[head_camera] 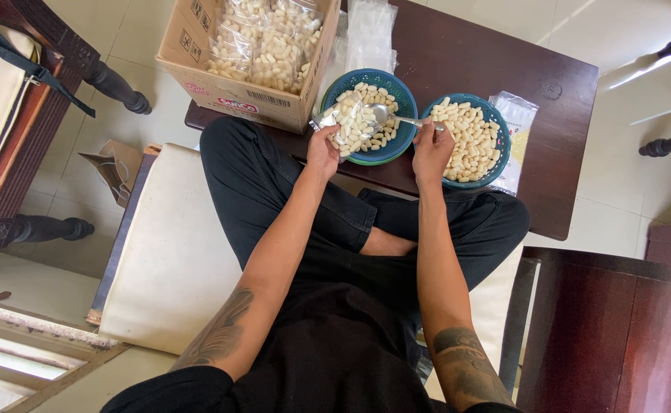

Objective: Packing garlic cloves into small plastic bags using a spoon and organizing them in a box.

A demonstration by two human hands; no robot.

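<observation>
Clear plastic forms the small bag (pixel 351 122) pinched in the left hand (pixel 323 151), partly filled with pale, pellet-shaped snack pieces and held up over the near rim of a round blue-green woven plastic basket (pixel 407 107). The left fingers are curled closed around the bag's lower edge. Just to the right, the right hand (pixel 431 149) is closed around the handle of a metal spoon (pixel 391 116); its bowl reaches leftward to the bag's open mouth, above the pieces heaped in that basket. Directly beyond the right hand sits a second round blue basket (pixel 496 145) of the same kind, also full of pale pieces, touching or nearly touching the first. Right of it, partly beneath its rim, lies a flat printed plastic packet (pixel 521 122). Both baskets rest on a dark brown wooden table (pixel 557 99). Beyond the left hand stands an open cardboard box (pixel 221 88) packed with filled clear bags, and a stack of empty clear bags (pixel 370 30) lies further out, behind the first basket. The person sits cross-legged in black trousers on a cream cushion (pixel 175 252).
</observation>
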